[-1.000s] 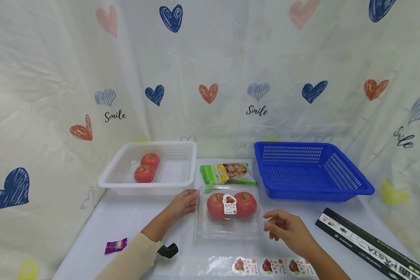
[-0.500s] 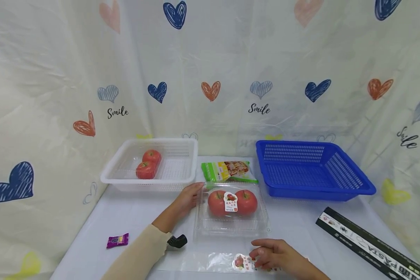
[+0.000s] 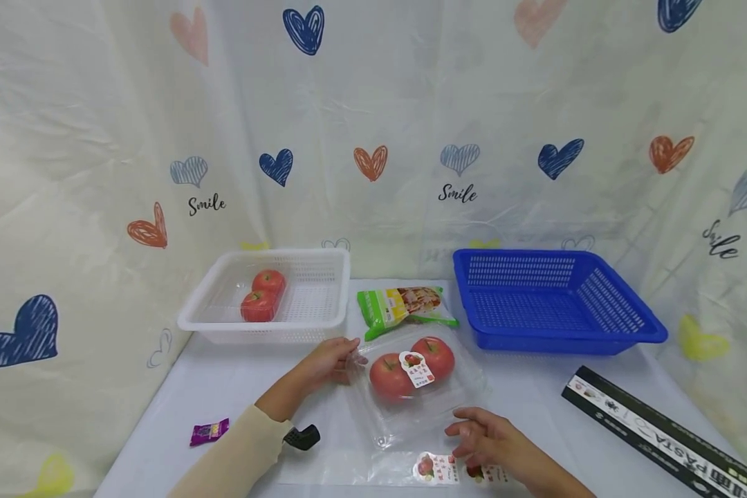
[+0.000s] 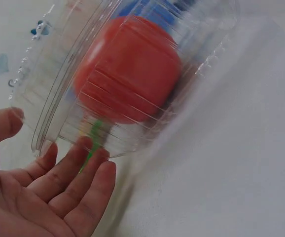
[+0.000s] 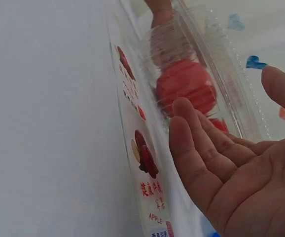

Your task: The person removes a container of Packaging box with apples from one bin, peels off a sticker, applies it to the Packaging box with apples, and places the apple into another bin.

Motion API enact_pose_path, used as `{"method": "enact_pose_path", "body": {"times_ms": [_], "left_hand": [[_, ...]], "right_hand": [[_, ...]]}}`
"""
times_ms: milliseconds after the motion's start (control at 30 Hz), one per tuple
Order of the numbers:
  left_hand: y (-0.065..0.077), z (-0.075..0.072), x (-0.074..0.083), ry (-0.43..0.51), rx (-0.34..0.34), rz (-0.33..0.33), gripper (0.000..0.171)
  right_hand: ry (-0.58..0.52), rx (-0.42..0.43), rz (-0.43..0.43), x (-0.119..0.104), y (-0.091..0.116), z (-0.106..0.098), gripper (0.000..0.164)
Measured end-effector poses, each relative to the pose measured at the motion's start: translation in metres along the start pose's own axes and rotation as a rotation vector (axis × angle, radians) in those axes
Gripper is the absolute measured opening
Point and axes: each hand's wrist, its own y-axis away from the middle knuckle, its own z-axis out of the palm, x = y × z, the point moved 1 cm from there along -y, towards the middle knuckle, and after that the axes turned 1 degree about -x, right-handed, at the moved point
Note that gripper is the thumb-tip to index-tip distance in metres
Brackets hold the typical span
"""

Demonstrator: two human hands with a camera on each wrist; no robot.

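Left of the blue basket [image 3: 566, 342] and nearer us, the box [image 3: 411, 417] has one corner lightly pinched in our left grip [image 3: 324, 361]; our right grip [image 3: 487, 441], fingers apart, holds nothing. Held one-sidedly, the box could slip, its fruit [image 3: 391, 377] rolling, or snag the labels [image 3: 436, 468]. Our right grip partly hides those; we cannot tell whether the box touches the bench [image 3: 526, 394].

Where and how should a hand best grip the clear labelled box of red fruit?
Probably the clear box is best held by its rim, the left hand coming from the left, the right hand from the right. The rim juts out as a lip to pinch; the box is turned askew, so the hands should angle to match.
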Motion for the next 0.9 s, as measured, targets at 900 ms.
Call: {"method": "enact_pose_path", "body": {"times_ms": [900], "left_hand": [[0.041,0.001,-0.011,0.089,-0.386,-0.021,0.051]], "right_hand": [[0.29,0.413,0.17,-0.027,-0.038,0.002,0.076]]}}
